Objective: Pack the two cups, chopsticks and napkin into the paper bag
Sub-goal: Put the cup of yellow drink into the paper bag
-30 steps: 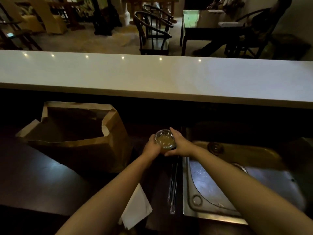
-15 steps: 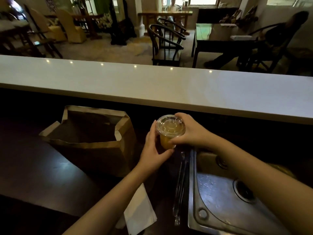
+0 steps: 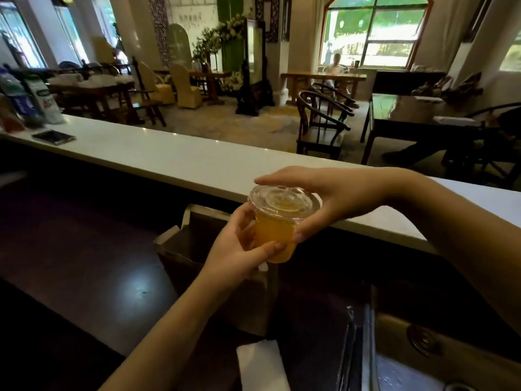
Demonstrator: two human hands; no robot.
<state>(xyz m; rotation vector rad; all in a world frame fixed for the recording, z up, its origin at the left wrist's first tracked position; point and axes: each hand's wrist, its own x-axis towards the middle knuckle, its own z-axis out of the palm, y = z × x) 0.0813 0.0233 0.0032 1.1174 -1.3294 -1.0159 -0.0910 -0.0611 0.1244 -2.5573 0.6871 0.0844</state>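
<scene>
Head cam: left hand [image 3: 239,249] & right hand [image 3: 332,201], fingers clamped on lidded cup [image 3: 277,221] of orange drink, above open paper bag [image 3: 191,246]; napkin [image 3: 260,365] on tabletop [image 3: 84,263].

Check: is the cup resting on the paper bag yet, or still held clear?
Cannot tell. In the head view the cup, held by both hands, overlaps the paper bag rim; no gap or contact shows.

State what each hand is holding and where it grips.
Both hold the lidded cup of orange drink. The left hand wraps its lower side wall; the right hand spans the lid rim, thumb on the side wall.
</scene>
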